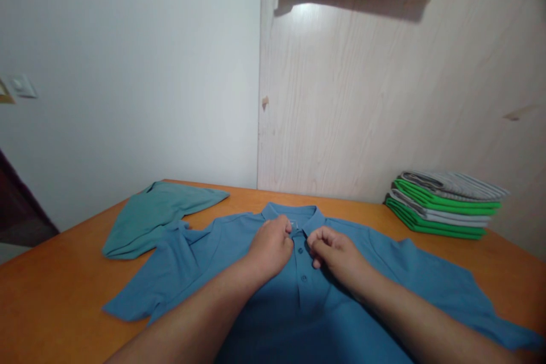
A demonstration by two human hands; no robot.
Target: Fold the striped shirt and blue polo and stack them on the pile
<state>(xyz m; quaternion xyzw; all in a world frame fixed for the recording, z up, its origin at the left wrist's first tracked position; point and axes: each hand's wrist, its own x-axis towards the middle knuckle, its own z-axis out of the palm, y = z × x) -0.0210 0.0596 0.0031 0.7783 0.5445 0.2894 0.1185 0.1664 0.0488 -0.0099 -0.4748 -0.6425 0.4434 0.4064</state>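
Note:
A blue polo shirt (273, 313) lies spread face up, its collar at the far side and its sleeves out to both sides. My left hand (273, 244) is closed at the left side of the collar opening, fingers curled on the fabric. Across the neckline, my right hand (335, 250) pinches at the right collar point, beside the buttoned placket (303, 278). Two dark buttons show between the hands. The fingertips partly hide the cloth they grip. The shirt's lower part runs out of view beneath my forearms.
The shirt rests on an orange-brown wooden table (55, 296). A teal-green garment (145, 219) lies loosely at the back left, close to the left sleeve. At the back right stands a stack of folded green and grey clothes (446, 207). Walls rise behind the table's far edge.

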